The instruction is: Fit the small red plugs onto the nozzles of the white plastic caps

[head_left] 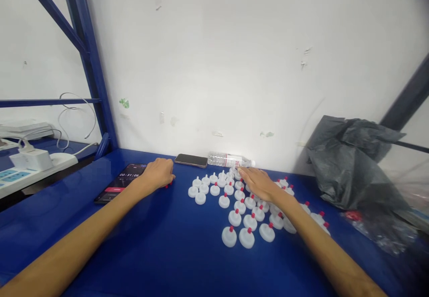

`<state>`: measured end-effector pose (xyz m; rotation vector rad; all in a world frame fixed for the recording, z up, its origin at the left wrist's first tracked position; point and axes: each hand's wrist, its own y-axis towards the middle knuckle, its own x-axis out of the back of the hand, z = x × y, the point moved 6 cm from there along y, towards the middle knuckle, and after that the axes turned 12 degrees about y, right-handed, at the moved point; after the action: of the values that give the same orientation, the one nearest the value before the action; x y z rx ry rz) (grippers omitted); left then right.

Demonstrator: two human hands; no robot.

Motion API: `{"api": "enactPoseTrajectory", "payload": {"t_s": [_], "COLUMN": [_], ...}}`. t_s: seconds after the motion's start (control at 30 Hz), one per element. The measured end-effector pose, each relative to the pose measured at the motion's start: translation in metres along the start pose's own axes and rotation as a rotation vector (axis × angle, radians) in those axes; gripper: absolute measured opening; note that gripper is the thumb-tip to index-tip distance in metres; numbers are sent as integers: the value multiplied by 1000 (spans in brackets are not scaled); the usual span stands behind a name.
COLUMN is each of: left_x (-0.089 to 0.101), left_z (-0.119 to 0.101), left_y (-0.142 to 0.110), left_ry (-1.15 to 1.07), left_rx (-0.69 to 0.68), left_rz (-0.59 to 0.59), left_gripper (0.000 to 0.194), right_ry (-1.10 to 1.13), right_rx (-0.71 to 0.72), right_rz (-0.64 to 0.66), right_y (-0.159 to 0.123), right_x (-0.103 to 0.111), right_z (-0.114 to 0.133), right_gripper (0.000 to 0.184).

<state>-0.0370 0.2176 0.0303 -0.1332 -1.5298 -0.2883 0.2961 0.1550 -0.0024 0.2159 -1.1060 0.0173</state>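
My left hand [159, 173] rests on the blue table, right beside a phone with a running timer [120, 183]. Its fingers are curled under. Small red caps [167, 185] peek out at their edge, and whatever the fingertips hold is hidden. My right hand [258, 183] reaches over a spread of white round nozzle lids, its fingers stretched out towards the back of the group. Many of these lids wear a red tip, like the front red-tipped lid [229, 237]. Several at the left have bare spouts, among them a bare lid [200, 198].
Against the wall lie a second phone [191, 160] and a clear plastic bottle [231, 159] on its side. A grey plastic bag [351, 158] slumps at the right, above clear plastic wrap [382, 232]. On the far left sits a power strip [36, 169] with cables.
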Motion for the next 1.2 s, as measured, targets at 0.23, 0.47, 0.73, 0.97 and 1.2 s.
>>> {"api": "enactPoseTrajectory", "payload": {"t_s": [0.23,0.47,0.73,0.97,1.2], "left_x": [-1,5,17,23,15], "left_z": [-4,-9,-17,-42,-71], "left_y": [0,-1,-4,-17,-30], "left_ry": [3,12,-83,-300,-640], "left_rx": [-26,-30,-60,-247,-510], "left_rz": [-44,-158,-281,-383,-368], "left_gripper": [22,15,18,26,23], "right_ry": [0,-14,-21,-4,-11], "right_rx": [16,13,115,217,584], "right_rz": [-2,-19,-128,-345,-197], "right_y": [4,9,6,-17,-41], "right_x": [-2,-1,13,33,0], "right_z": [-6,-6,6,35,100], "right_gripper": [67,69,62,44,24]}}
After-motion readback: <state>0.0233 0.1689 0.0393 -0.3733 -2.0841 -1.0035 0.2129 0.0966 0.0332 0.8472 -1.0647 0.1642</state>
